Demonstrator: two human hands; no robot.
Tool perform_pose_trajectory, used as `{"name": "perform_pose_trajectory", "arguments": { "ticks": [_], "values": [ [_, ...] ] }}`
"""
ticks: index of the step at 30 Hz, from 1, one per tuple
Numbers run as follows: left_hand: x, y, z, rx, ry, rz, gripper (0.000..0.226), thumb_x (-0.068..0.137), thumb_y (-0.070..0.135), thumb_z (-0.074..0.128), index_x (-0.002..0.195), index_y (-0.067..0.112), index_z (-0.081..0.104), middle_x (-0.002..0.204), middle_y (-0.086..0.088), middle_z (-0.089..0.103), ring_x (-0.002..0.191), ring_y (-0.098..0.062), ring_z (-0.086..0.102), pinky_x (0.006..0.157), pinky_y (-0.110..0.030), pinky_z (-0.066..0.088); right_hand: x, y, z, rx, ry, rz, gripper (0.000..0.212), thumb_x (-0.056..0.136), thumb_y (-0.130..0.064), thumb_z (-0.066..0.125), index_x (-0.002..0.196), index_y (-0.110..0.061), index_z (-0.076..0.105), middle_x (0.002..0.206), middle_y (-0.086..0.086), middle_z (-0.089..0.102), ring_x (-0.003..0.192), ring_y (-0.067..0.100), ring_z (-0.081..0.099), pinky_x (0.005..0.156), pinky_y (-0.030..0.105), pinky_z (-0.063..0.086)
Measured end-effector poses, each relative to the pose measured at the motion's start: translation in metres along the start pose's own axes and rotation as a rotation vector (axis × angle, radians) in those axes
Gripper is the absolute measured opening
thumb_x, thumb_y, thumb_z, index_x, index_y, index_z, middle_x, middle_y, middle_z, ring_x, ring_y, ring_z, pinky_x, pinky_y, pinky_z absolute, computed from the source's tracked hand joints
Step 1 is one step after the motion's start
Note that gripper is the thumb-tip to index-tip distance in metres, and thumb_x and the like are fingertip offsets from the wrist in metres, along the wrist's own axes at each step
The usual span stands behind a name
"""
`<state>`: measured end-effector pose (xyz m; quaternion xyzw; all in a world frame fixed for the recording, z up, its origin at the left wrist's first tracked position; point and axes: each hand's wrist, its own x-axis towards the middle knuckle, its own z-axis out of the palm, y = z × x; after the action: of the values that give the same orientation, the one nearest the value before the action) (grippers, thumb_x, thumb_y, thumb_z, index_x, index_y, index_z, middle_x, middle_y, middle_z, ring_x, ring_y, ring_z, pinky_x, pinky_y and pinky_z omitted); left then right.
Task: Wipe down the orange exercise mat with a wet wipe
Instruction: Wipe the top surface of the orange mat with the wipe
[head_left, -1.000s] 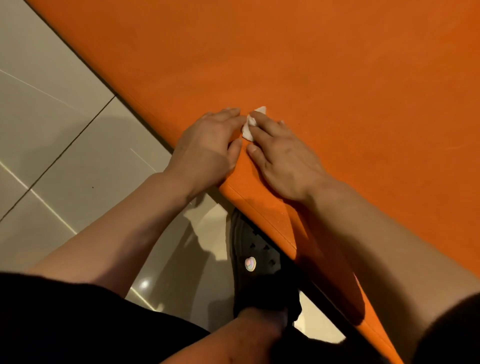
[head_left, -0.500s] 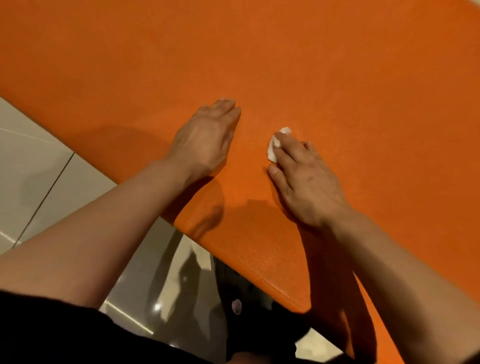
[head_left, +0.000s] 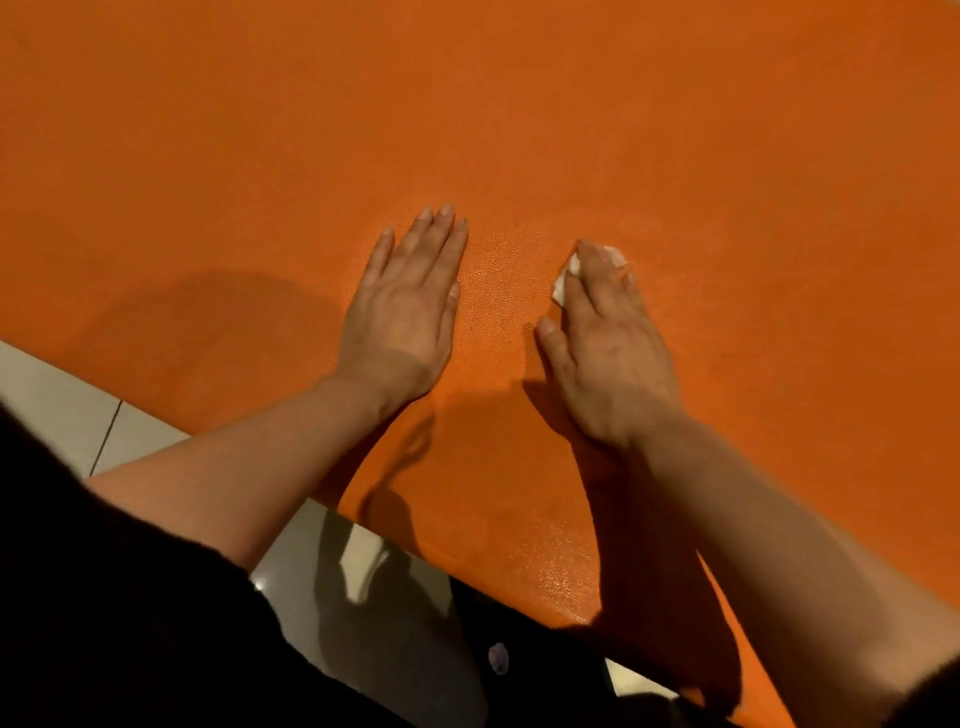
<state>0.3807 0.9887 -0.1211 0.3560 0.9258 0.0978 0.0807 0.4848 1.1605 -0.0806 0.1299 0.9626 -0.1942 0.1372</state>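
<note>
The orange exercise mat (head_left: 519, 114) fills most of the head view. My right hand (head_left: 608, 332) lies flat on it with straight fingers and presses a small white wet wipe (head_left: 563, 283) against the surface; most of the wipe is hidden under the fingers, and bits show at the fingertips and left side. My left hand (head_left: 410, 306) rests palm down on the mat a short way to the left, fingers straight and together, holding nothing.
The mat's near edge (head_left: 395, 540) runs diagonally from left to lower right. Beyond it lies glossy grey tiled floor (head_left: 67, 410). A black shoe (head_left: 498, 660) with a small charm sits on the floor below the edge, next to my dark clothing.
Both hands have moved away from the mat's near edge and further onto the mat, spreading apart. The right hand has pushed the wipe forward; the left has left the wipe.
</note>
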Motion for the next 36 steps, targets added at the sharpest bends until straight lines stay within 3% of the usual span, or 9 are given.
{"name": "perform_pose_trajectory", "arguments": {
  "ticks": [5,10,16,20,26,30,32,34,36],
  "values": [
    [0.001,0.001,0.002,0.000,-0.009,-0.003,0.054,0.102,0.028,0.019,0.154,0.012,0.016,0.161,-0.005,0.012,0.149,-0.016,0.007,0.121,-0.037,0.001,0.007,-0.038,0.015,0.005,-0.116,-0.269,0.062,0.104,-0.036,0.032,0.155,-0.006,0.012,0.163,0.006,-0.003,0.150,0.018,-0.005,0.121,0.029,-0.007],
    [-0.002,-0.001,0.005,0.024,-0.002,0.001,0.053,0.103,0.026,0.022,0.154,0.012,0.015,0.161,-0.006,0.013,0.149,-0.018,0.009,0.121,-0.041,0.006,0.000,-0.006,-0.003,0.012,0.007,0.185,0.057,0.105,-0.038,0.028,0.154,-0.010,0.019,0.163,0.001,-0.005,0.150,0.024,0.001,0.118,0.028,-0.005],
    [0.002,0.004,-0.006,-0.021,-0.119,-0.014,0.053,0.104,0.024,0.024,0.154,0.013,0.011,0.162,-0.004,0.007,0.149,-0.017,0.005,0.121,-0.037,0.000,-0.007,-0.041,0.012,0.050,-0.171,0.003,0.060,0.104,-0.037,0.028,0.155,-0.009,0.012,0.163,0.002,-0.007,0.150,0.019,-0.005,0.122,0.031,-0.003],
    [0.019,0.008,-0.046,0.100,-0.445,0.006,0.060,0.105,0.027,0.031,0.155,0.013,0.001,0.162,-0.005,-0.005,0.149,-0.018,0.000,0.118,-0.032,0.003,-0.035,-0.003,-0.011,0.042,-0.213,0.240,0.059,0.105,-0.035,0.028,0.155,-0.010,0.010,0.163,0.001,-0.005,0.150,0.025,0.001,0.122,0.035,0.006],
    [0.050,0.027,-0.159,0.477,-0.695,0.260,0.065,0.101,0.030,0.046,0.155,0.024,0.011,0.162,0.000,0.002,0.145,-0.022,0.024,0.110,-0.033,0.029,-0.075,-0.017,-0.087,0.841,0.166,0.443,0.042,0.106,-0.018,0.037,0.146,-0.005,0.038,0.160,0.008,0.020,0.146,0.025,0.019,0.115,0.034,0.018],
    [0.042,0.084,-0.251,0.694,-0.647,0.407,0.057,0.102,0.036,0.042,0.153,0.023,0.021,0.160,-0.003,0.019,0.143,-0.026,0.028,0.113,-0.040,0.030,-0.113,-0.043,-0.137,1.346,0.427,0.496,0.038,0.100,-0.010,0.050,0.137,0.000,0.051,0.156,0.007,0.032,0.142,0.022,0.033,0.115,0.046,0.028],
    [0.024,0.117,-0.297,0.697,-0.583,0.433,0.053,0.103,0.036,0.041,0.152,0.022,0.025,0.155,-0.004,0.031,0.138,-0.027,0.035,0.110,-0.041,0.034,-0.131,-0.052,-0.163,1.465,0.548,0.534,0.035,0.094,-0.004,0.053,0.127,0.010,0.053,0.144,0.019,0.047,0.121,0.025,0.053,0.106,0.055,0.039],
    [-0.001,0.146,-0.333,0.667,-0.513,0.452,0.051,0.103,0.034,0.042,0.150,0.022,0.029,0.152,-0.004,0.036,0.135,-0.026,0.039,0.107,-0.038,0.036,-0.154,-0.063,-0.189,1.590,0.642,0.556,0.027,0.092,0.002,0.053,0.116,0.014,0.056,0.129,0.028,0.056,0.099,0.027,0.060,0.098,0.051,0.049],
    [-0.026,0.169,-0.355,0.598,-0.479,0.454,0.050,0.102,0.031,0.044,0.149,0.020,0.032,0.150,-0.004,0.039,0.134,-0.024,0.041,0.106,-0.035,0.036,-0.180,-0.076,-0.208,1.673,0.692,0.503,0.024,0.091,0.005,0.055,0.112,0.018,0.058,0.121,0.032,0.058,0.103,0.038,0.061,0.092,0.047,0.053]
  ]
}}
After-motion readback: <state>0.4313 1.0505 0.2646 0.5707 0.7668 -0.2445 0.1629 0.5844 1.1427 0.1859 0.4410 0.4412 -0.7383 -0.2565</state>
